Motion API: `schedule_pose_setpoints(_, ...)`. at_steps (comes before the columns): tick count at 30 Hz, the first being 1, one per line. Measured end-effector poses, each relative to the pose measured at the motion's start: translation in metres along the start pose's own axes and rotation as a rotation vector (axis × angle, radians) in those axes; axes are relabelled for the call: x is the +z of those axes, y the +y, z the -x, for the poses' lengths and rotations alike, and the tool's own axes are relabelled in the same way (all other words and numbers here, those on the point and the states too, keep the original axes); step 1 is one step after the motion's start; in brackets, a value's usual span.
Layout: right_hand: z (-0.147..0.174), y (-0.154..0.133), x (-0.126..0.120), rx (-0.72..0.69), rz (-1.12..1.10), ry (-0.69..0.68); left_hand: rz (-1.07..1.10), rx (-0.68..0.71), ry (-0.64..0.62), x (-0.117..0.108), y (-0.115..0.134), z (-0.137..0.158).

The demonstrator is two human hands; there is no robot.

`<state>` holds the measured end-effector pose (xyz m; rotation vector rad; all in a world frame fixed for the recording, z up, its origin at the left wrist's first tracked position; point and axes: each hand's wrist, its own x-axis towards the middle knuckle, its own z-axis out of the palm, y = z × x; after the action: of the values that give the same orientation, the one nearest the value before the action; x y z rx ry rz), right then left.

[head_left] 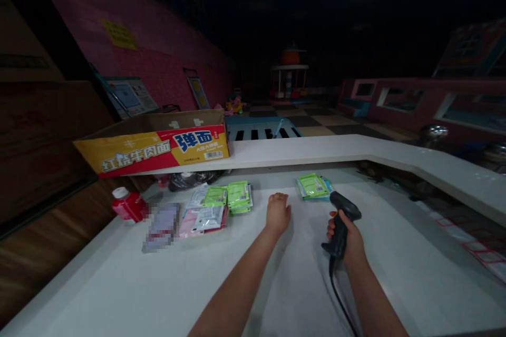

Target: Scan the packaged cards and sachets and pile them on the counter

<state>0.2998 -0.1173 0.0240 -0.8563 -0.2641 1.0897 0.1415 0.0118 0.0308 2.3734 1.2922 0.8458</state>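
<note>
My right hand [353, 242] is wrapped round the grip of a dark handheld barcode scanner [343, 221], held upright above the white counter, with its cord [336, 289] trailing down toward me. To its left, my left hand [278, 213] rests low over the counter, fingers curled in and nothing visible in them. Just beyond, between the hands, lies a small stack of green and blue packets [313, 186]. Left of my left hand are more green packets [239, 195], with silver packets [209, 217] and a pink packet [190, 222] beside them.
A blurred-out flat item [162, 226] and a red bottle with a white cap [128, 204] stand at the left. A yellow and red noodle carton [166, 147] sits on the raised white ledge [292, 151] along the back. A red-lined sheet [470, 239] lies at the right.
</note>
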Motion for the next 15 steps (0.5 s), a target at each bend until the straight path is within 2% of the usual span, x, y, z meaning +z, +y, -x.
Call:
schedule_pose_setpoints(5,-0.004,0.002,0.001,0.002,-0.077,0.071,0.394,-0.149,-0.025,0.042,0.023,-0.039)
schedule_pose_setpoints(10,-0.005,0.003,0.005,0.005,-0.089,0.106,0.376,-0.318,0.080,0.063,0.043,-0.066)
schedule_pose_setpoints(15,-0.004,0.003,0.008,0.000,-0.085,0.129,0.389,-0.464,0.099,0.073,0.045,-0.079)
